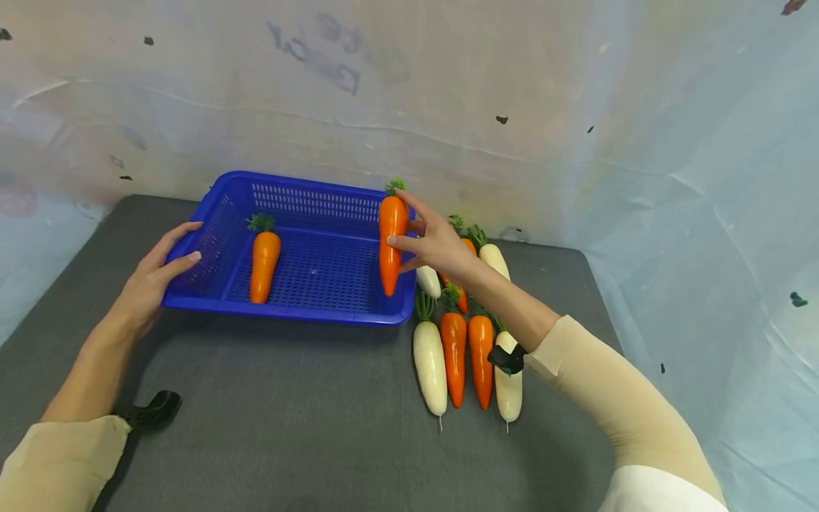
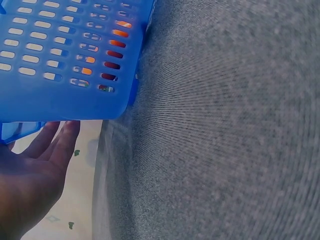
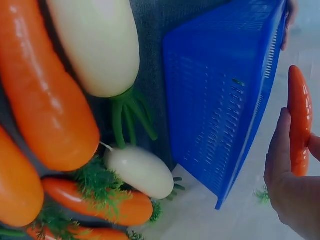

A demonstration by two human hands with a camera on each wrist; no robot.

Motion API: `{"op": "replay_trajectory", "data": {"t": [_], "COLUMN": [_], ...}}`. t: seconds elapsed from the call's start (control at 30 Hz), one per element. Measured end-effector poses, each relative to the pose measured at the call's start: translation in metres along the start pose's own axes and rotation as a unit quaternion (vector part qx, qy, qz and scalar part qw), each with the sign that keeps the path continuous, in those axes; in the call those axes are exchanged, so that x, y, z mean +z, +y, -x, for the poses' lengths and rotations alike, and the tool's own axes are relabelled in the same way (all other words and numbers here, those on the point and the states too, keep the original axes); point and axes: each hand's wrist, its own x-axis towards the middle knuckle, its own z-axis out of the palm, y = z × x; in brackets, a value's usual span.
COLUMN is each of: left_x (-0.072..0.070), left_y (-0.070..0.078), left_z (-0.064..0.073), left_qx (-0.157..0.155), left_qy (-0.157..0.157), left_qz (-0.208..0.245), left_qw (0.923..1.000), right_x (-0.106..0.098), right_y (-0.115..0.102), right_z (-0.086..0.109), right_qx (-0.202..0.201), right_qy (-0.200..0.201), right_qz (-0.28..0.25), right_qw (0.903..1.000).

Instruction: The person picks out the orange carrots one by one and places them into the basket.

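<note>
Pinching a glossy orange carrot (image 1: pixel 390 220) with a green leafy top between the thumb and fingertips of the right hand (image 1: pixel 438 245). Holding it above the right end of a long blue plastic basket (image 1: pixel 313 269) with slotted walls, tip toward the body, apart from the rim in the right wrist view. Gripping the basket's left end with the left hand (image 1: pixel 148 281), thumb over the rim, apparently to steady it.

Probably loading carrots into the basket, with one orange-yellow carrot (image 1: pixel 264 264) already lying inside near the left end. Calling next, most likely, for lowering into the bare right part, then spreading the right fingers without knocking the end wall.

Also seeing, to the right on a dark grey cloth-covered worktop (image 1: pixel 288 419), a close-packed mix of smooth white radishes (image 1: pixel 430 366) and more orange carrots (image 1: pixel 453 355), side by side in front, overlapping farther back. Likely to hinder later picking: tangled leafy tops and a small white radish (image 1: pixel 427 281) just beside the basket. Hard to count at the back, partly hidden behind the right forearm (image 1: pixel 518 306). Rising behind everything, pale plastic sheeting (image 1: pixel 441 85) with faint handwriting.
</note>
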Motion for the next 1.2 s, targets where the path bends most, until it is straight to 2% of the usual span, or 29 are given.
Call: {"op": "replay_trajectory", "data": {"t": [0.4, 0.73, 0.97, 1.03, 1.2], "left_x": [0.000, -0.001, 0.000, 0.000, 0.000], "left_y": [-0.004, -0.002, -0.002, -0.002, -0.001], "left_z": [0.001, 0.000, 0.000, 0.001, 0.001], "left_qx": [0.000, 0.002, 0.010, 0.010, 0.009], "left_qy": [0.000, -0.001, -0.003, -0.002, 0.002], "left_qz": [-0.014, 0.007, 0.055, 0.054, 0.017], "left_qw": [0.9999, 1.0000, 0.9984, 0.9985, 0.9998], "right_x": [0.026, 0.048, 0.066, 0.071, 0.085], "right_y": [0.011, 0.021, 0.027, 0.029, 0.032], "right_z": [-0.035, -0.063, -0.076, -0.079, -0.087], "right_qx": [-0.010, 0.026, 0.027, 0.029, 0.035], "right_qy": [-0.024, -0.043, -0.054, -0.056, -0.059], "right_qz": [-0.016, 0.002, -0.004, -0.007, -0.009], "right_qw": [0.9995, 0.9987, 0.9982, 0.9980, 0.9976]}}
